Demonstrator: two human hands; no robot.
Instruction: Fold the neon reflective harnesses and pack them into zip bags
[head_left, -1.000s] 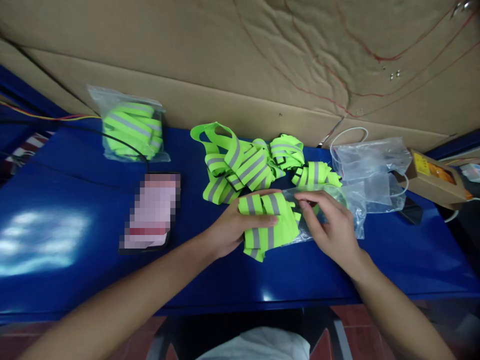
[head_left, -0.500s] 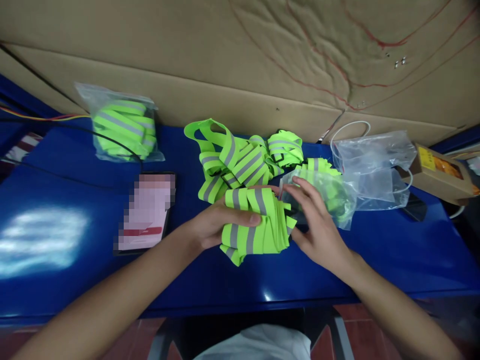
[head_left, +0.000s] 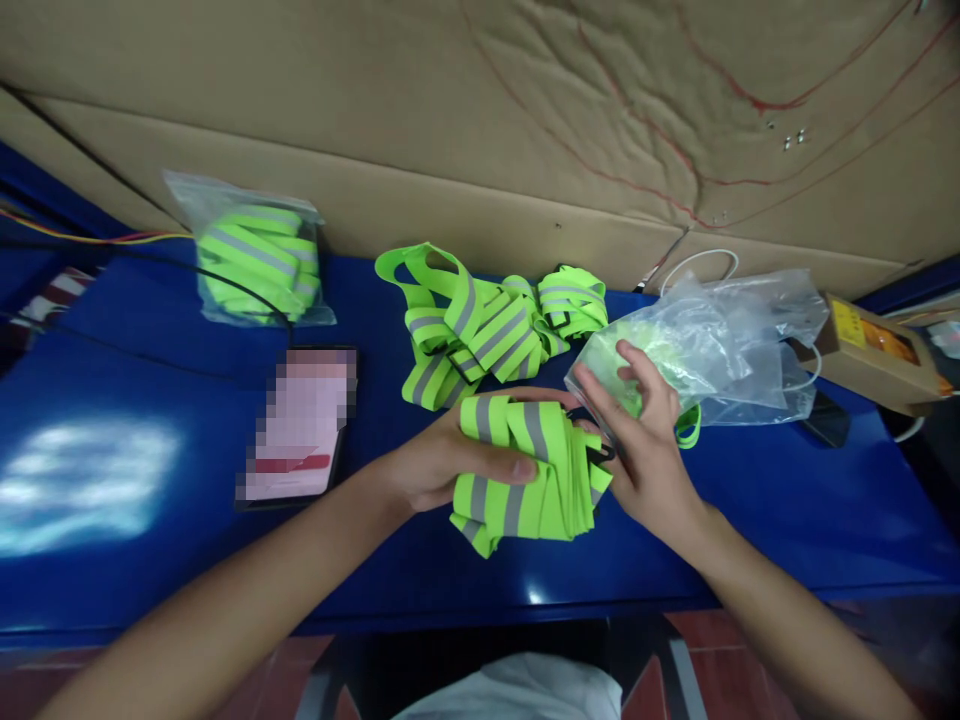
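Observation:
My left hand [head_left: 442, 465] is closed round a folded bundle of neon-yellow reflective strap [head_left: 525, 480] with grey stripes. Its thumb lies across the front, and a black buckle [head_left: 600, 453] shows at the bundle's right side. My right hand [head_left: 649, 450] is just to the right, fingers spread, with its index and middle fingers against a clear plastic bag [head_left: 712, 335]. More yellow strap shows through or under that bag. Behind the bundle lie a loose tangle of the same strap [head_left: 480, 330] and a smaller rolled strap [head_left: 574, 298].
A filled zip bag of straps [head_left: 259, 260] leans at the back left by a black cable. A phone [head_left: 304, 425] lies on the blue table [head_left: 142, 390]. At the right are a cardboard box [head_left: 874, 360], a dark flat object [head_left: 825, 420] and a white cord.
The plastic bag's left part now lies further over the strap at the right, under my right fingers. The bundle in my left hand has shifted slightly right and nearer me.

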